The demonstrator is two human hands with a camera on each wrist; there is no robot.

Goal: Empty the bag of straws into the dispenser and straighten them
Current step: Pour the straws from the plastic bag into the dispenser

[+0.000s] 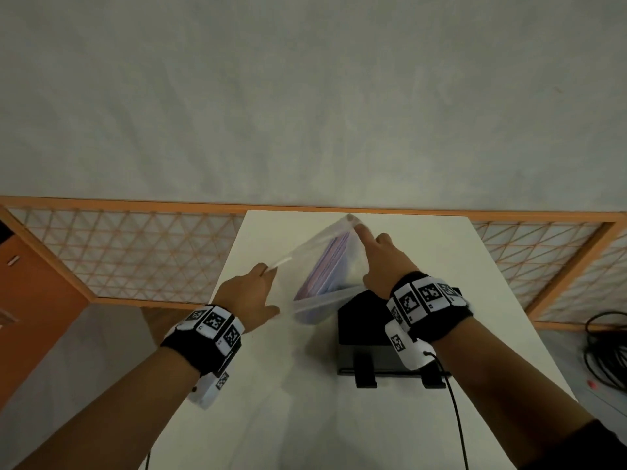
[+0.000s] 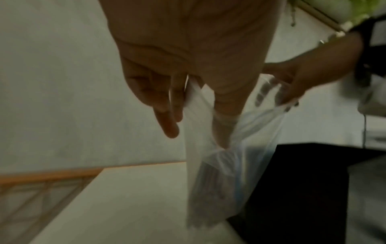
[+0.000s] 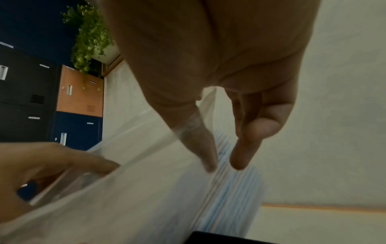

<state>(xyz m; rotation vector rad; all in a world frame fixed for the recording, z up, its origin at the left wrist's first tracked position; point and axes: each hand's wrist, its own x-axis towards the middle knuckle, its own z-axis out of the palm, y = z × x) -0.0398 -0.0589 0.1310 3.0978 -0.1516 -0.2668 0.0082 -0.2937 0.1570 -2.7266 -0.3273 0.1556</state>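
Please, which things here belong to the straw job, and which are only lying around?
Belong to the job:
clear bag, held by left hand and right hand
straws inside it
black dispenser

Only lying around:
black cables on the floor
lockers
green plant

clear plastic bag point(image 1: 315, 266), matt blk dispenser point(image 1: 363, 334)

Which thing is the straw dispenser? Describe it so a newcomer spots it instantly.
Start at the white table against the lattice railing. Near its right edge, under the right hand, sits the dispenser. It is the only black box there; the clear bag of straws tilts above it.
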